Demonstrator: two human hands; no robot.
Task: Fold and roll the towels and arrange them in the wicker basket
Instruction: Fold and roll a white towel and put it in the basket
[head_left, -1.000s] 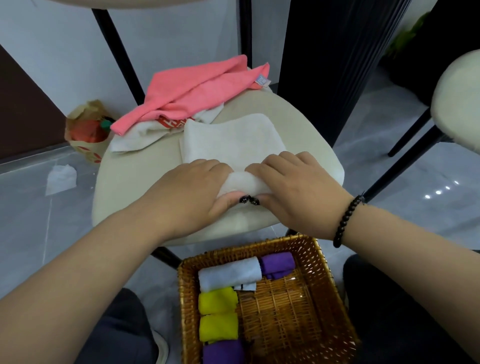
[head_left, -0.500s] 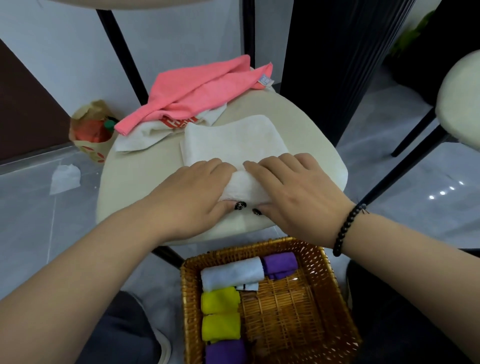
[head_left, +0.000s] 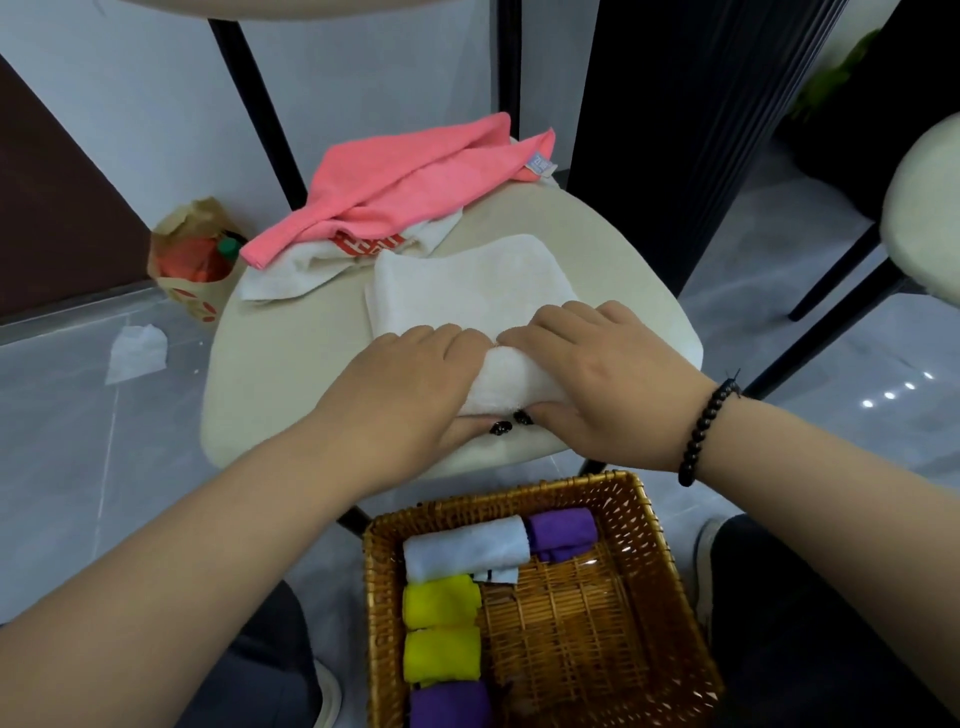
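So the white towel (head_left: 467, 280) we're working on sits folded flat on the cream chair seat (head_left: 291, 374), with its near end already turned up into a fat little roll under our hands. It looks soft, light terry, so it squashes easily and probably wants to spring open the second we let go. We'd say the best hold is exactly where it is now: across the top of the roll, near both ends, so it stays even and doesn't cone out to one side.

Our left hand (head_left: 400, 384) has its fingers curled over the left part of the roll with the thumb tucked underneath, and our right hand (head_left: 602, 374) does the same on the right part. Both are wrapped round the roll, not flat.

Further back on the seat there's a pink towel (head_left: 410, 182) heaped over another white towel with red print (head_left: 322, 260), just touching the far corner of ours. If the roll travels that far it could bump into that pile, so we may need to nudge it.

Down in front is the wicker basket (head_left: 649, 561), holding a pale roll (head_left: 467, 545), a purple roll (head_left: 563, 532), two yellow rolls (head_left: 441, 629) and another purple roll (head_left: 449, 704). Its right half looks free. On the floor off to the left sit a paper bag (head_left: 192, 260) and a tissue (head_left: 136, 351), well out of the way.
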